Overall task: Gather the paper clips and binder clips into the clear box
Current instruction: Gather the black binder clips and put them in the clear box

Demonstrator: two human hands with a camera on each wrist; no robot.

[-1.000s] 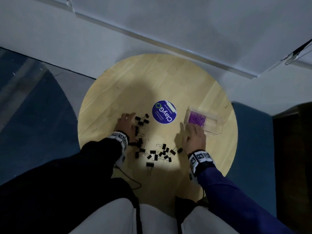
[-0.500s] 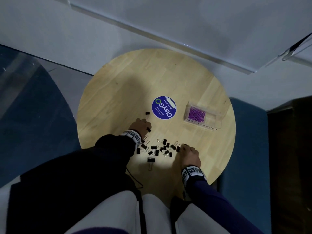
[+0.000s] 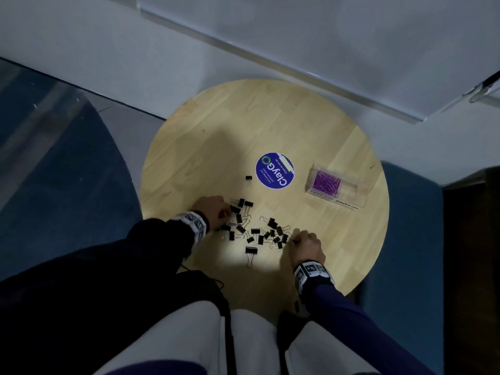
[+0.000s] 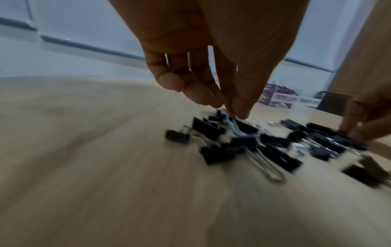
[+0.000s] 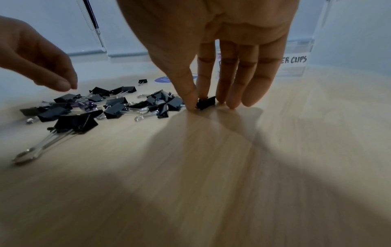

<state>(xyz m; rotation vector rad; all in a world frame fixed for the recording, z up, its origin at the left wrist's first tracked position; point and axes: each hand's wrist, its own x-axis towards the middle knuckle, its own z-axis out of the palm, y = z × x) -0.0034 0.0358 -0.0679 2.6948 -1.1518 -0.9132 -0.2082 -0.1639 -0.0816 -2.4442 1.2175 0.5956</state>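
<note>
Several black binder clips [image 3: 258, 231] lie in a loose heap on the near half of the round wooden table [image 3: 205, 136]. One stray clip [image 3: 248, 178] sits apart, beside the blue sticker. My left hand [image 3: 226, 212] is at the heap's left edge. Its bunched fingertips [image 4: 241, 113] pinch the wire handle of a binder clip [image 4: 247, 127], though that view is blurred. My right hand [image 3: 295, 239] is at the heap's right edge, thumb and forefinger pinching a small binder clip [image 5: 206, 102] against the table. The clear box [image 3: 351, 196] at right holds purple paper clips [image 3: 324, 182].
A round blue sticker [image 3: 274, 171] is stuck near the table's middle. One larger binder clip [image 3: 251, 251] lies nearest me. The table stands against a white wall [image 3: 189, 50], with blue seats on both sides. My lap is below the near edge.
My right hand came back from the clear box to the heap's right edge. My left hand drew nearer, bringing most of the far-left clips toward the heap; one clip stayed by the sticker.
</note>
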